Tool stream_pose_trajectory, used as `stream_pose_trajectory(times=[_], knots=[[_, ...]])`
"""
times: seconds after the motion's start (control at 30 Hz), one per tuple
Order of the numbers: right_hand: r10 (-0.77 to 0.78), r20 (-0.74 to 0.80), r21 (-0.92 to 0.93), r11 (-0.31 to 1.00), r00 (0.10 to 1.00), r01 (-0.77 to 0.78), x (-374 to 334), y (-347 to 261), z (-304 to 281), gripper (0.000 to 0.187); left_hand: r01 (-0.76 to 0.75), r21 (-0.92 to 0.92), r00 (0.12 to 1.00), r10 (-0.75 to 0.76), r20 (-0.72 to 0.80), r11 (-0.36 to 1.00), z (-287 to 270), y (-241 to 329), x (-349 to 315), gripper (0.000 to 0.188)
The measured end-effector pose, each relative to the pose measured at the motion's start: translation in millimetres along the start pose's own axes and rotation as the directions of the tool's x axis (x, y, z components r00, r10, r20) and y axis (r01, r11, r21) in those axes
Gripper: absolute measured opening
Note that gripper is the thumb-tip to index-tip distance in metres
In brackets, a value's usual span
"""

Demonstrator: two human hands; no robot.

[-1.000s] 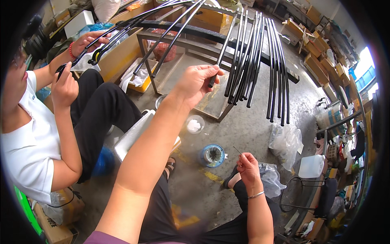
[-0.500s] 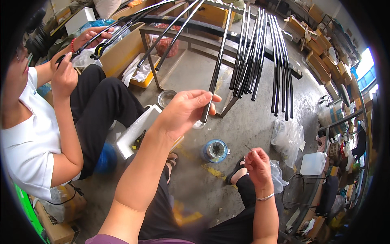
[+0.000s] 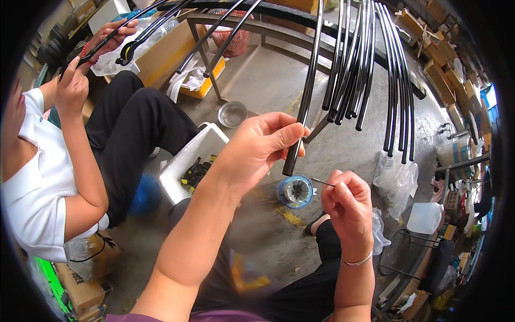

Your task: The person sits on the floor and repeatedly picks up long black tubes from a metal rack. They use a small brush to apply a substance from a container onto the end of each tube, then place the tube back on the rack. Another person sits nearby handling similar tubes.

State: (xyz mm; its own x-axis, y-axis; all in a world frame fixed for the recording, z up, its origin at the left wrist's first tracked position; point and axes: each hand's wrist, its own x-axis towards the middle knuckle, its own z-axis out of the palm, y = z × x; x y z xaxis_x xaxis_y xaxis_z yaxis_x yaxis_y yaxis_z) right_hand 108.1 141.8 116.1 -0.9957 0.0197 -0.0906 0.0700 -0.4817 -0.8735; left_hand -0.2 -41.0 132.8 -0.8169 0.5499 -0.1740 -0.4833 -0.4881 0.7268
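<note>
Rod point(image 3: 310, 91) hanging mid-scene, slanting toward near-left, its far end running out of view. Left hand point(image 3: 263, 142) is pinching it near its lower end, thumb against curled fingers. Right hand point(image 3: 348, 201) is closing to a fingertip pinch on a thin pin point(image 3: 323, 182), its tip pointing left, near the rod's end but apart from it. Risks, in my judgement: the pin is offering little to grip, so a slack pinch could be dropping it to the floor point(image 3: 145, 236) or into the can point(image 3: 280, 192) below; a misaimed tip could be scratching the gloss or jabbing the left fingers; a loose hold could be letting the rod swing right, knocking the bunch point(image 3: 368, 75). Rod is looking smooth, glossy black, straight and slender; pin dull, dark, needle-like. Bunch is lying across a dark rail point(image 3: 418, 90), shining alike. Can is showing a round blue wall. To the left, a white foam box point(image 3: 196, 142) is holding black bits; farther left, a co-worker's hand point(image 3: 72, 88) is gripping a black shaft point(image 3: 110, 37). Near-right of the bunch, a clear bag point(image 3: 396, 180) is crumpling on grey concrete.
</note>
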Motion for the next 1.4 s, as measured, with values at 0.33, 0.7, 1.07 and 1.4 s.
stream_pose_trajectory(times=[0.33,0.7,1.07,1.4], knots=[[0.055,0.046,0.022,0.998,0.997,-0.056,12.1,6.3,8.5,0.018,0.012,-0.028,1.0,-0.012,-0.005,1.0,-5.5,1.8,-1.9,0.031],[0.073,0.083,0.02,0.997,0.994,-0.075,16.8,9.1,13.9,0.02,-0.01,-0.067,1.0,0.011,0.016,0.998,-9.3,2.1,-2.1,0.034],[0.048,0.09,0.011,0.999,0.995,-0.049,17.5,9.3,14.1,0.022,-0.024,-0.051,0.999,0.025,0.027,0.998,-8.3,0.3,-1.4,0.034],[0.095,0.068,0.012,0.995,0.993,-0.096,16.5,5.4,14.6,0.019,-0.021,-0.083,0.999,0.023,0.025,0.996,-5.9,0.7,-1.4,0.035]])
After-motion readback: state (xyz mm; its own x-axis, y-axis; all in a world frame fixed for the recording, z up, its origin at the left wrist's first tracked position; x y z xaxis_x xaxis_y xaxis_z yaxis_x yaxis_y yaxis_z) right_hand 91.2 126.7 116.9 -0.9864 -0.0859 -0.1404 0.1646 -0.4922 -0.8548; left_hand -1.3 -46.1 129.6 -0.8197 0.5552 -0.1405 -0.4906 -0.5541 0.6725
